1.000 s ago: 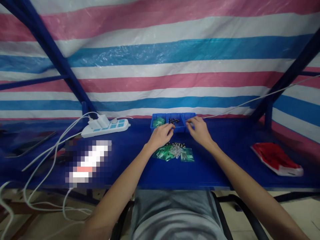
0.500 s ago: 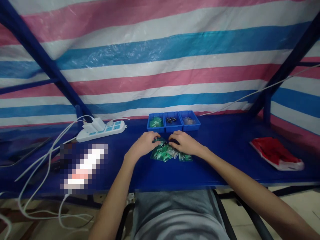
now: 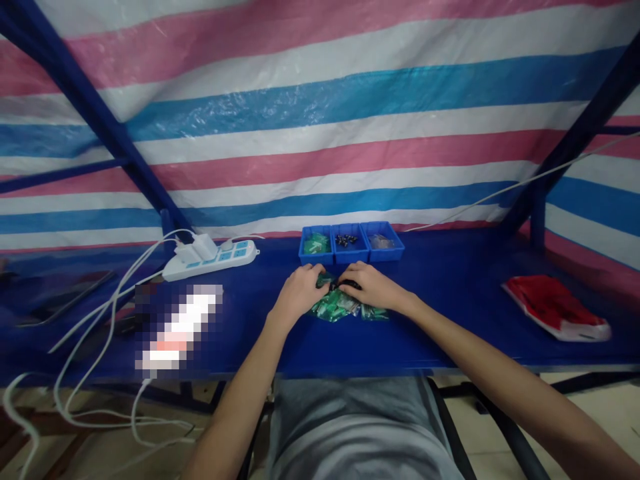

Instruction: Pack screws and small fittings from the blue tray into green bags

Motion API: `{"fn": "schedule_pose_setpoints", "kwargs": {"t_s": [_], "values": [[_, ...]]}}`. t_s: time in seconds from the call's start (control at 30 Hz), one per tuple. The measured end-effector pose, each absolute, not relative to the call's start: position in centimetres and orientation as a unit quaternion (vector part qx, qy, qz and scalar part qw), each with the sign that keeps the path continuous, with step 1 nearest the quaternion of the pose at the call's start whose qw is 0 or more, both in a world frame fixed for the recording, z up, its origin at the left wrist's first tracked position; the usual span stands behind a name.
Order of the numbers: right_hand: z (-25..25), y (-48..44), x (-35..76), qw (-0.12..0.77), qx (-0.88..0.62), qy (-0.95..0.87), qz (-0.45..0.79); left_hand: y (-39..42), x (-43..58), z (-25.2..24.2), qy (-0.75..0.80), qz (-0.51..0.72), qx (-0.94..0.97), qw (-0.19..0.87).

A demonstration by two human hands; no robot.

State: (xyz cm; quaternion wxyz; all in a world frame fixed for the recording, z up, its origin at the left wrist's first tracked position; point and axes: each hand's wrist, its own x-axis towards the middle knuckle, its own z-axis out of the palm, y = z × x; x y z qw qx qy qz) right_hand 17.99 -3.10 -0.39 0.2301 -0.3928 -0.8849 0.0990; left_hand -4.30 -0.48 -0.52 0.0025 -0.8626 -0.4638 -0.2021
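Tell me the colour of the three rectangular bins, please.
The three rectangular plastic bins are blue, shown best in the head view.

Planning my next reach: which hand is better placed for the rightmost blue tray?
Probably the right hand: it lies closer to the rightmost blue tray, while the left hand sits farther left, nearer the leftmost tray.

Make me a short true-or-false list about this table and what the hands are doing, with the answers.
1. Three blue trays stand side by side. True.
2. All of them hold green packets. False: the middle one holds small dark pieces.
3. The left hand and right hand are both at the pile. True.
4. A power strip lies on the table. True.
5. Nothing red lies there. False: a red bundle lies to the right.
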Motion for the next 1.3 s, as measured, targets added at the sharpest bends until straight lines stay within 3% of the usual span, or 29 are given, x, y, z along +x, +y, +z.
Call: {"fn": "schedule_pose_setpoints", "kwargs": {"t_s": [0.33, 0.8, 1.3], "values": [[-0.9, -2.6, 18.0, 0.231, -0.4, -0.883, 0.084, -1.4, -3.9, 0.5, -0.491, -0.171, -0.854, -0.012], [-1.4, -1.9, 18.3, 0.262, -0.469, -0.84, 0.071, -1.0, -4.0, -0.2, -0.428, -0.262, -0.862, -0.072], [-1.5, -2.4, 17.1, 0.422, -0.429, -0.793, 0.091, -1.9, -2.8, 0.0, -0.392, -0.36, -0.839, -0.111]]}}
